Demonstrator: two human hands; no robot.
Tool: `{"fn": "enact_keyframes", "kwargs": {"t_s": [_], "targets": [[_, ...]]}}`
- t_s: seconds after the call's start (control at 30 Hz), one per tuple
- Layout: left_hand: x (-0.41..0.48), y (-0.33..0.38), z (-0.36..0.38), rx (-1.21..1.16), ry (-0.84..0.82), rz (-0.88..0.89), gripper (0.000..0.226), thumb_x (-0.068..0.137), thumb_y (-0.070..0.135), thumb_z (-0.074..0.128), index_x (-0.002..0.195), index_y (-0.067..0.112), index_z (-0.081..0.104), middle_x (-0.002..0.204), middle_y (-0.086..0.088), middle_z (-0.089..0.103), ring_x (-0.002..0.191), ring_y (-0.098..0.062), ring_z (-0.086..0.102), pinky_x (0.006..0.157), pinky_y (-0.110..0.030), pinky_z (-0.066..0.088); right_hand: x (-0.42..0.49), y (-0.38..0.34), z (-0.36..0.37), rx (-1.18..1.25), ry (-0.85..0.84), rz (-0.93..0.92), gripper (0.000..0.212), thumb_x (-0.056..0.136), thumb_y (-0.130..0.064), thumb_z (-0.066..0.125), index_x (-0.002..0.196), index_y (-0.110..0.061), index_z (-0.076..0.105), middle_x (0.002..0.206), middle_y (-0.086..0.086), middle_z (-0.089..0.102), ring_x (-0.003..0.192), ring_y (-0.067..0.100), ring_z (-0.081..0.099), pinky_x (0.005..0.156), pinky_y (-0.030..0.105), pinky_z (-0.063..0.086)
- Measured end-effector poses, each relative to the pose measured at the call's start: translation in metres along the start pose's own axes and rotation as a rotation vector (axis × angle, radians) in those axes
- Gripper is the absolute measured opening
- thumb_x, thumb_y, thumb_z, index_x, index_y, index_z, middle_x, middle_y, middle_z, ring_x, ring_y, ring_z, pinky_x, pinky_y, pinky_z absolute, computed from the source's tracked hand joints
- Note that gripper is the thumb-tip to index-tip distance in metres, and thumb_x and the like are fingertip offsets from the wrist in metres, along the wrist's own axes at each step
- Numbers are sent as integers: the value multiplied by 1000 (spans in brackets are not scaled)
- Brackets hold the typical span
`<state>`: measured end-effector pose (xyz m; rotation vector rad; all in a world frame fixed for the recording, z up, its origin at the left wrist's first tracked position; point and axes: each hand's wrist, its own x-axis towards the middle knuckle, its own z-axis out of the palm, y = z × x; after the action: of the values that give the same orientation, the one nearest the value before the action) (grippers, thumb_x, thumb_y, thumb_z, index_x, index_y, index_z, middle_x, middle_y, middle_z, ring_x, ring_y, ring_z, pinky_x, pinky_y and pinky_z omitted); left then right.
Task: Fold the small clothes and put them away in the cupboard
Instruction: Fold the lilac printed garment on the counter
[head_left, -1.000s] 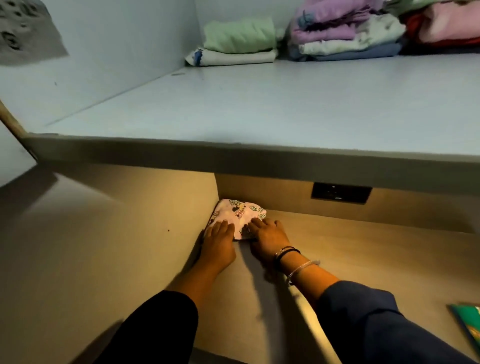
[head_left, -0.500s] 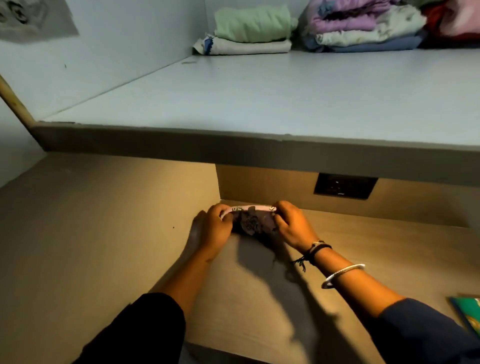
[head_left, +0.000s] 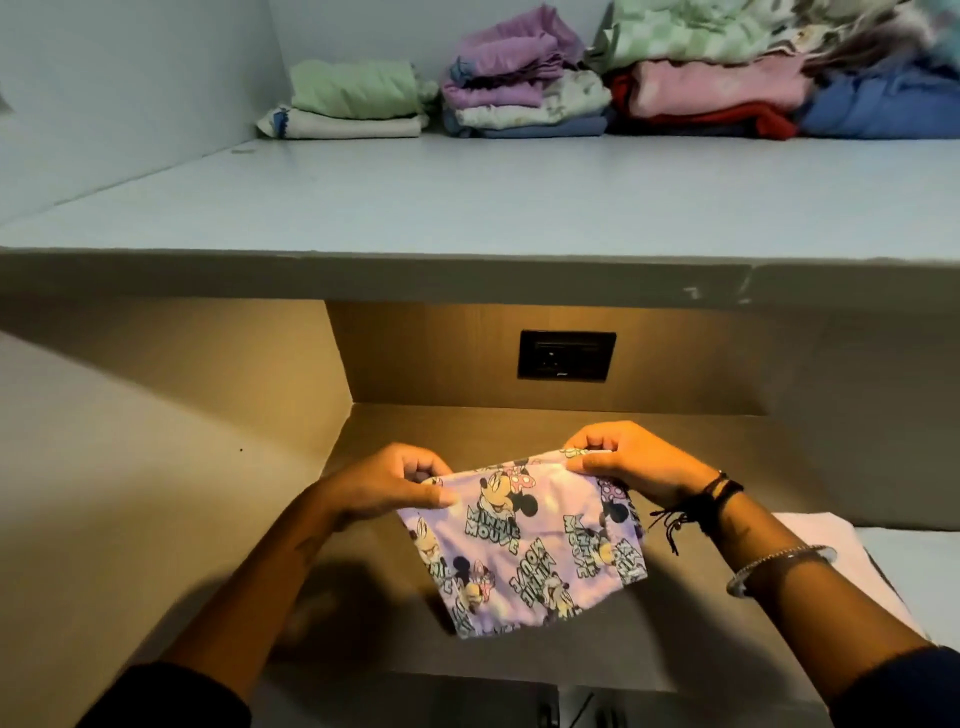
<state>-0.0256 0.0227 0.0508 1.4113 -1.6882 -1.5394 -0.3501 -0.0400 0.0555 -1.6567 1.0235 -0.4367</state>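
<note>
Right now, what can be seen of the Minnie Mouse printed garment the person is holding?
The Minnie Mouse garment is a small piece of pale lilac fabric, thin and soft-looking, printed all over with cartoon mice and "Minnie Mouse" lettering. It is opened out and hangs in the air above the brown lower shelf, touching nothing but the hands. The left hand pinches its upper left corner, and the right hand pinches its upper right corner. The top edge is stretched between them; the bottom edge droops, slightly tilted.

Clothes stack (head_left: 857, 78) blurred, cut off at right edge; garment (head_left: 530, 545) top corners hidden under fingers.
</note>
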Motion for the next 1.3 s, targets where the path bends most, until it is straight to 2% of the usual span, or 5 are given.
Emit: {"fn": "enact_keyframes", "kwargs": {"t_s": [0.2,0.43,0.67,0.9,1.3], "targets": [[11,-30,35,-61,-138,-153,27,73,31,83,93,14,74,100,-16,77,89,-26,74,77,-31,61,-26,54,-1,146,-98,149,8,91,-15,64,96,-11,70,83,9,75,70,17,70,61,23,56],[68,-57,76,231,188,-208,15,88,7,68,89,22,66,91,-1,71,87,-18,68,77,-30,57,-15,102,25,-198,355,219,13,94,-17,60,106,-19,60,103,7,67,83,17,67,79,36,59],[82,-88,88,319,466,-188,34,85,17,71,118,17,62,105,3,59,98,-17,60,80,-28,49,-14,126,50,-937,144,179,69,90,-62,41,150,-31,25,162,3,15,147,26,15,118,50,14],[80,-94,91,329,496,-244,16,82,26,73,72,22,61,89,2,71,90,-18,65,82,-38,54,-15,136,55,-1051,203,172,62,98,-56,21,154,-32,10,165,-1,2,151,22,2,119,51,1],[78,-76,75,12,422,-433,18,77,3,76,79,8,59,75,-13,68,64,-25,64,49,-27,50,-64,86,209,-1087,40,-66,82,83,-67,49,141,-10,46,152,18,40,139,36,40,111,58,29]]}}
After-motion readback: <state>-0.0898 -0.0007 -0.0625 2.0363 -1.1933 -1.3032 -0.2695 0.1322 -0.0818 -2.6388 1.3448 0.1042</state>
